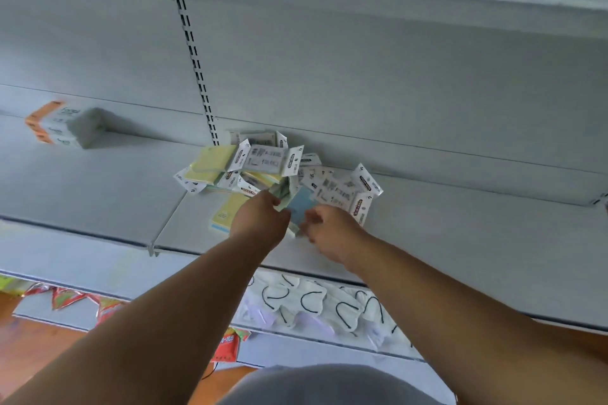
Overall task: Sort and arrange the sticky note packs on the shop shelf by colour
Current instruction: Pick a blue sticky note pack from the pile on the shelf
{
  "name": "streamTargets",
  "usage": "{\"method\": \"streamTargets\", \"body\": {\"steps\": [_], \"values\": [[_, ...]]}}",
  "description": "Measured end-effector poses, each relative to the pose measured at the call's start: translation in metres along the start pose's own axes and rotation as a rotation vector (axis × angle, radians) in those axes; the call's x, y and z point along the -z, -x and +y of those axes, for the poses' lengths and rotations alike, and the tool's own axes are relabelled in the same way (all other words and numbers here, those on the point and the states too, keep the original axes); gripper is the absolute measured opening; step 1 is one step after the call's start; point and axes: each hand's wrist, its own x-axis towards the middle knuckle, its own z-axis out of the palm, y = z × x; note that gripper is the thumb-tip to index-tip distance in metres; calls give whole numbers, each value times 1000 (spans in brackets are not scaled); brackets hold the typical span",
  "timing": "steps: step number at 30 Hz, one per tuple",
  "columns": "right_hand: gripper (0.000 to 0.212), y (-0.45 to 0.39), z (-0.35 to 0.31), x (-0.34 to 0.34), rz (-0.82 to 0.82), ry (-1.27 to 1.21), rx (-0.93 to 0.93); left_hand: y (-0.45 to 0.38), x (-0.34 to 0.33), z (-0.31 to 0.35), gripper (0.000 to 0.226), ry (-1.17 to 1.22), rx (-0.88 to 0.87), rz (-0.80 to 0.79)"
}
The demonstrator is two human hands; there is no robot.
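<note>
A loose heap of sticky note packs [260,159] lies on the white shop shelf [98,194], many with their white printed backs up. Yellow packs [210,159] show at the heap's left, and one yellow pack [227,212] lies apart nearer the shelf's front. A second cluster of white-backed packs [342,189] spreads to the right. My left hand [260,219] and my right hand [329,228] meet at the heap's front, both pinching a blue pack [301,207]. A greenish pack [281,192] sits just behind my left fingers.
A stack of orange and white boxes [62,125] stands at the shelf's far left. A slotted upright [197,72] runs up the back panel. Below the shelf lie white face masks [312,302] and red packets [65,297]. The shelf's front edge [151,248] is close to my wrists.
</note>
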Motion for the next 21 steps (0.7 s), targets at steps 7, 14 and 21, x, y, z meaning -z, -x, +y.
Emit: {"method": "streamTargets", "body": {"steps": [7,14,21], "values": [[33,-9,10,9,58,-12,24,-8,-5,12,26,-101,4,-64],[15,2,18,-8,176,-182,-36,28,16,-33,21,477,120,18],[23,46,-19,-47,242,-385,80,90,48,-90,17,437,41,-97]]}}
